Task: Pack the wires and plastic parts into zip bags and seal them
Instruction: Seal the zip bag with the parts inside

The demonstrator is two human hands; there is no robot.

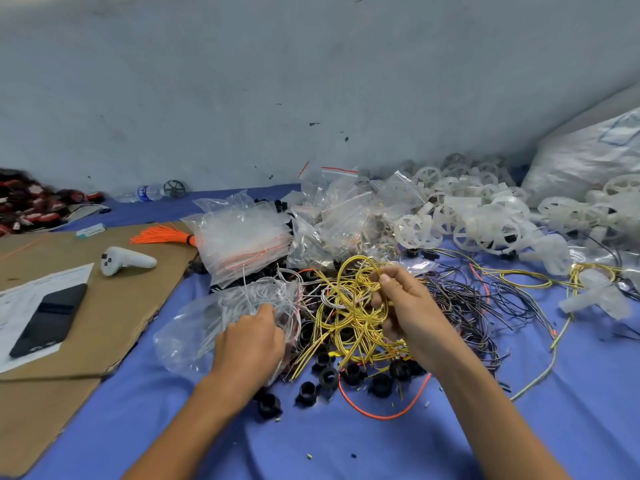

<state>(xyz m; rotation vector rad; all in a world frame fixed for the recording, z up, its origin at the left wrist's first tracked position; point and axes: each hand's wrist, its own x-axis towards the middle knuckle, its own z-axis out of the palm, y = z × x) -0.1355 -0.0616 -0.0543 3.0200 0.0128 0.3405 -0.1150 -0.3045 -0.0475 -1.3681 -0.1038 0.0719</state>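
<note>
Head view: we see two hands [251, 344] at work over a blue sheet [346, 452] spread against a grey wall. The left hand curls its fingers round the mouth of one clear bag [194, 327], which lies near left and holds white wires. The right hand [408, 306] pinches one tangled bundle of yellow wires [349, 306], lifted a little just right of the bag.

Near us, under the bundle, we count at least seven black plastic rings [329, 375] and one loose orange wire [377, 414] curved round them. Right of the hand lies a spread of dark wires [460, 299], too many to count.

Farther off sits one stack of empty zip bags [242, 244] beside a loose heap of more bags. At far right we see a pile of white plastic wheels [467, 216], beyond counting, and one large white sack [588, 157].

On the left, one sheet of cardboard [104, 306] carries one white controller [126, 260], one dark phone [48, 320] on a paper, and one orange bunch of strands [162, 234]. One water bottle [145, 193] lies by the wall.
</note>
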